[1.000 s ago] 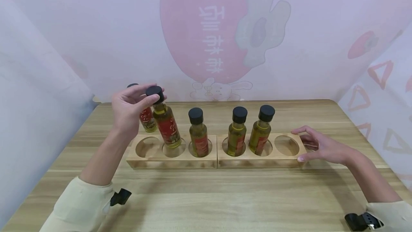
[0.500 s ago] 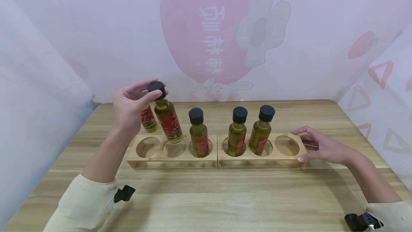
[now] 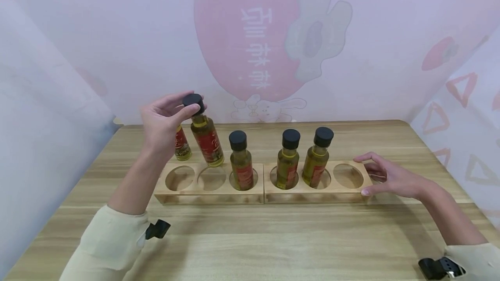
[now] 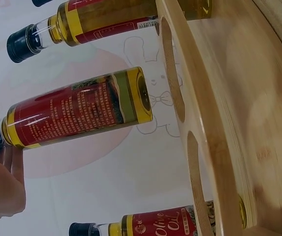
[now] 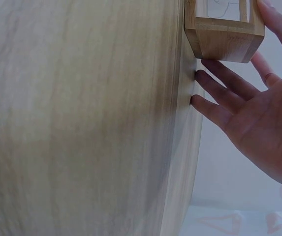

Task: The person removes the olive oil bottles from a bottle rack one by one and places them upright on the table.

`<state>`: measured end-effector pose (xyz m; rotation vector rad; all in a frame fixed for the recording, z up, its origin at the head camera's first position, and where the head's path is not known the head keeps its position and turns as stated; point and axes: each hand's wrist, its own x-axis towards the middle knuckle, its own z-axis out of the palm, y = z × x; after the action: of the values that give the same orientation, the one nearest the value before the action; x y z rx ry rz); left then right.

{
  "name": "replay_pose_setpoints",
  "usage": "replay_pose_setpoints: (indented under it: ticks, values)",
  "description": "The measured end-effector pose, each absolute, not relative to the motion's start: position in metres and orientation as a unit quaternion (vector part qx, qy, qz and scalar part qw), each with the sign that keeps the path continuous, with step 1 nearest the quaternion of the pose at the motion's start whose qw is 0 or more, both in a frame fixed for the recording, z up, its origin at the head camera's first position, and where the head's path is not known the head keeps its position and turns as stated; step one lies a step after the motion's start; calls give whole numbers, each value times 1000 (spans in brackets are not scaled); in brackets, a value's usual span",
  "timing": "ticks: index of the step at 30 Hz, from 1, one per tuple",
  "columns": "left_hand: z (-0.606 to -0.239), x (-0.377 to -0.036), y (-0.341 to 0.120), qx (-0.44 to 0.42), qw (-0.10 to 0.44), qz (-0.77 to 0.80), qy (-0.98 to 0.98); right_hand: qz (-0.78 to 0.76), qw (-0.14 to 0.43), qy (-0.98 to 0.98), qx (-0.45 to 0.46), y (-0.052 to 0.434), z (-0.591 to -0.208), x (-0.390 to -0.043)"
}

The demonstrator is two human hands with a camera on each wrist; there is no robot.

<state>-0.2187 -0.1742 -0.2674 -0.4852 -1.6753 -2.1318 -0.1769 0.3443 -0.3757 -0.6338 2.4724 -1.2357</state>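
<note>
Lifted since the earlier frame, the oil bottle point(image 3: 207, 140) now hangs clear above the left rack point(image 3: 208, 185), pinched at its black cap by the left hand point(image 3: 166, 120); its long axis leans, cap up-left, base toward the middle hole. The right hand point(image 3: 384, 177), fingers relaxed, steadies the right rack point(image 3: 316, 190). The left wrist view shows the bottle's base point(image 4: 143, 96) free of the holes. The right wrist view shows straight fingers point(image 5: 224, 86) against the rack's end point(image 5: 224, 39) on the table point(image 5: 81, 123).

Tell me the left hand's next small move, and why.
Probably lower the bottle onto the table beside the loose bottle behind the rack: the left hand pinches its cap, and it hangs tilted, clear of the holes, near that one.
</note>
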Motion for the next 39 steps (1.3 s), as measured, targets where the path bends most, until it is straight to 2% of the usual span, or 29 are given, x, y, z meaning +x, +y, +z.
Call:
replay_pose_setpoints:
  ticks: [39]
  values:
    - [-281, -245, -170, -108, 195, -744, -630, -435, 156, 861, -214, 341, -377, -177]
